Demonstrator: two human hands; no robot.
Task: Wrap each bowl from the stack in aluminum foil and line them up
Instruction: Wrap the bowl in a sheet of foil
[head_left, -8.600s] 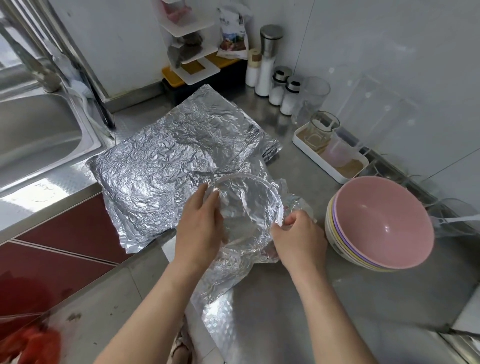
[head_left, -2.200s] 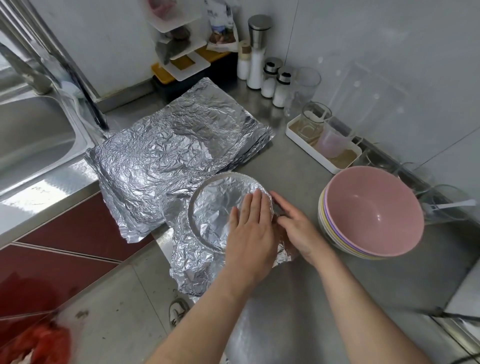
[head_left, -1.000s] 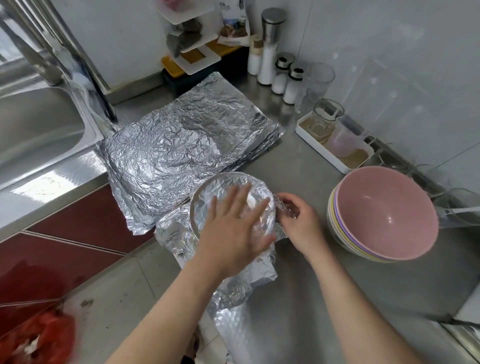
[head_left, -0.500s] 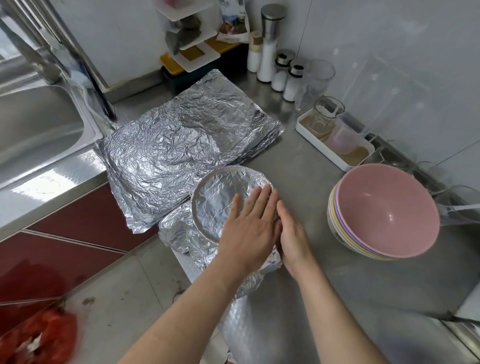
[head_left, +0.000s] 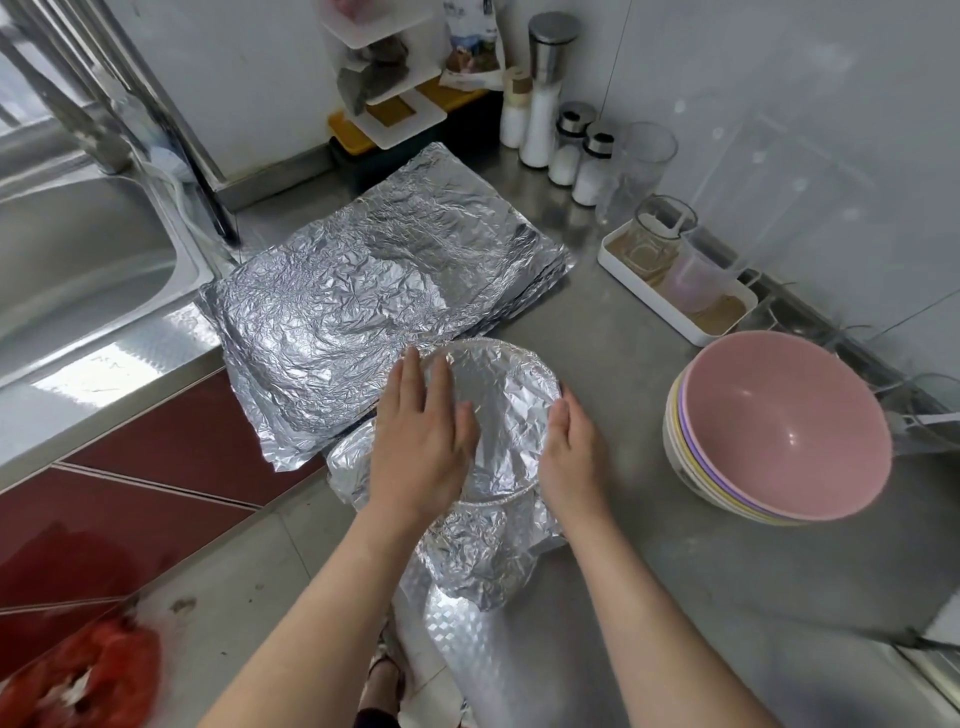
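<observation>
**Foil Half-Tucked, Bowl Near the Edge**

I had the foil-lined bowl (head_left: 504, 405) at the front edge of the countertop (head_left: 675, 571). It sat just right of the pile of foil sheets (head_left: 363, 301) and well apart from the stack of bowls (head_left: 779, 431) toward the right edge. My left hand (head_left: 421, 447) lay flat over the bowl's left rim, fingers (head_left: 413, 384) straight and together, pressing the foil down. My right hand (head_left: 571, 462) stood against the right rim, fingers straight too, gripping nothing. Neither hand actually held the bowl.

That was the risk, I judged. A hard sideways press could slide the bowl on the smooth steel toward me, and the loose foil skirt (head_left: 467, 566) seemed to hang past the front edge. Crumpled foil tears easily, so a fingertip dragged across the rim could split it and leave bare patches. Tugging the skirt could also pull the lining out of the bowl.
</observation>
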